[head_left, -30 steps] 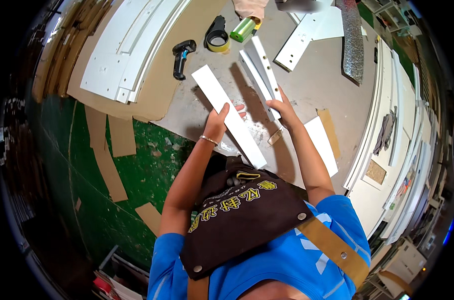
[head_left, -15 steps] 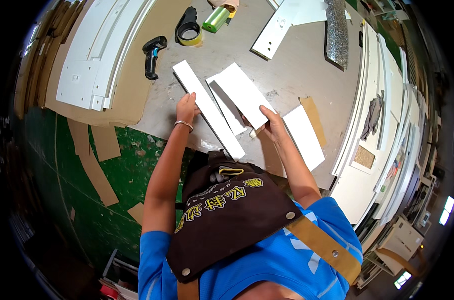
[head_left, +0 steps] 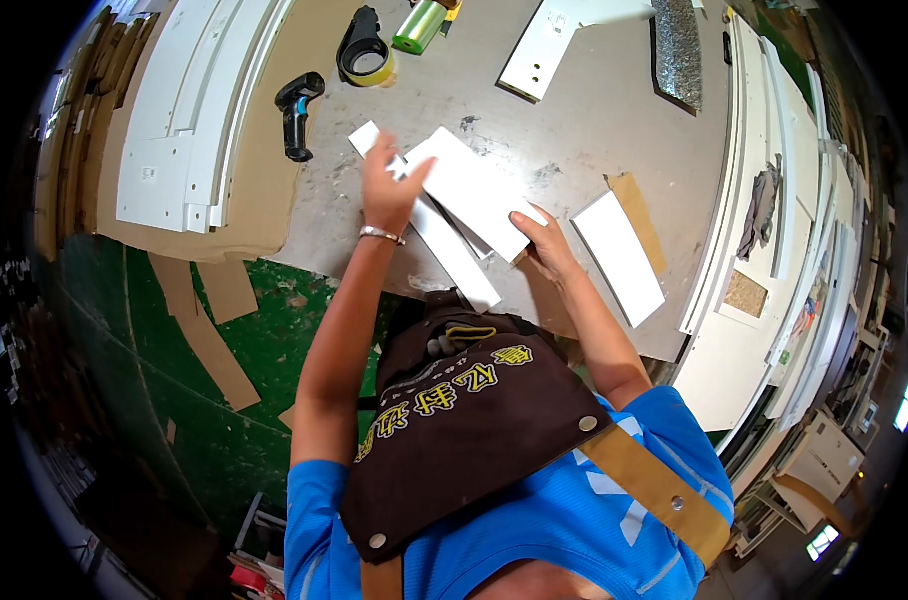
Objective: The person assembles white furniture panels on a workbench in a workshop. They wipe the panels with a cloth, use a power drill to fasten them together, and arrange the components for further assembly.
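1. Between the two hands lies the wide white board (head_left: 474, 185), its long axis slanting from upper left to lower right over the grey table (head_left: 594, 120).
2. Its lower right end is in the right hand (head_left: 546, 243), the nearer of the two: thumb on top, the other fingers mostly hidden, closed on that end.
3. Its upper left end points towards the left hand (head_left: 387, 188), which is blurred, with fingers raised and thumb spread wide. It grips nothing that shows; whether it touches anything, I cannot tell.
4. Behind the left hand passes the narrow white strip (head_left: 456, 262), slanting the same way but more steeply, with its lower end near the brown apron (head_left: 474, 420).
5. Under the wide board, another white piece shows only in part.
6. Right of the right hand, well apart from the left, another white board (head_left: 619, 260) lies beside brown cardboard (head_left: 637, 215).
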A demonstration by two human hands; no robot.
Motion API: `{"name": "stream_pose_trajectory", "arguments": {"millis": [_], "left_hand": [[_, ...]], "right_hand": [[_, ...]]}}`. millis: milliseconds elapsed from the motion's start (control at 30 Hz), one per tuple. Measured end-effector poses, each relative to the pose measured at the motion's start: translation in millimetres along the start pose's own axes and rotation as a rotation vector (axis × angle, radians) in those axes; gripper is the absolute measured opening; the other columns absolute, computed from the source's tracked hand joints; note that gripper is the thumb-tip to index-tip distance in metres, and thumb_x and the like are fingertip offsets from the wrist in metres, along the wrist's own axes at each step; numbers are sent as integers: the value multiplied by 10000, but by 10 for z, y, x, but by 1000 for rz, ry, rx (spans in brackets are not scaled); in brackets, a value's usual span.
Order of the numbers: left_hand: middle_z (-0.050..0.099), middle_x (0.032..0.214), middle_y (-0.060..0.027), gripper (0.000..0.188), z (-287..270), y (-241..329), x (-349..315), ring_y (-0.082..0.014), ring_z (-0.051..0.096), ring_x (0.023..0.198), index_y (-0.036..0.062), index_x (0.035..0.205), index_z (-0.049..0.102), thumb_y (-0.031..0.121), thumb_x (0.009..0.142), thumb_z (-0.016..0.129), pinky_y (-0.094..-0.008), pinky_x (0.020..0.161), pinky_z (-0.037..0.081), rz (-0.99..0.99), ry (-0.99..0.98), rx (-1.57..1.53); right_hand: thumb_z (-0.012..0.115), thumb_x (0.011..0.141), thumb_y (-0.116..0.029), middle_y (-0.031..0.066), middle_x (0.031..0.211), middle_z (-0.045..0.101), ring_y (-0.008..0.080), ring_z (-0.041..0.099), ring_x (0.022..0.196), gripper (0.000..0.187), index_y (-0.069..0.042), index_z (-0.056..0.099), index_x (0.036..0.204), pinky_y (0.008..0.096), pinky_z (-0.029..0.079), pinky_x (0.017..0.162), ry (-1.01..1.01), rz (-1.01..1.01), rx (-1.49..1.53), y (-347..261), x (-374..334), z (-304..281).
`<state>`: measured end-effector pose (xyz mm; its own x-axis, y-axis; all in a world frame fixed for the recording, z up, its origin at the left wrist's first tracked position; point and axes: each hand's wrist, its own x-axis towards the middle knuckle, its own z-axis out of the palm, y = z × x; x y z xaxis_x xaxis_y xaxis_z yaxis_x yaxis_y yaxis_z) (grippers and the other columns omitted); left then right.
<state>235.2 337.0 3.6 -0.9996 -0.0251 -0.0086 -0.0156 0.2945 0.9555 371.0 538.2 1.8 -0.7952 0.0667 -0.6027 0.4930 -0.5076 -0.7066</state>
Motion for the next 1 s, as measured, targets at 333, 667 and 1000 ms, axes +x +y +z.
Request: {"name": "stream_pose_trajectory", "arguments": {"millis": [333,667,1000], "left_hand": [[668,838,-93,303,-131,-641,-77,-166,587,813,-39,911,654,245,913,550,-322,747,465,-180,-160,-91],[645,922,-142,192,-425,-1065,-522,-239,664,766,13,945,521,191,927,590,-324,584,556,-664,-259,-469],[697,814,-175,401,-466,-905,-582,-225,685,665,-26,964,605,365,950,520,-263,541,523,-706,-415,-188]], "right_hand": [[670,868,-265,48,870,611,98,581,652,385,-30,545,1146,206,440,500,178,-127,-13,191,243,-45],[567,928,-182,84,974,647,125,630,780,275,-15,523,1142,242,499,595,324,-189,149,-112,192,-645],[602,879,-116,93,907,653,112,613,725,256,-2,565,1104,221,477,539,456,-298,256,-14,-30,-969]]}}
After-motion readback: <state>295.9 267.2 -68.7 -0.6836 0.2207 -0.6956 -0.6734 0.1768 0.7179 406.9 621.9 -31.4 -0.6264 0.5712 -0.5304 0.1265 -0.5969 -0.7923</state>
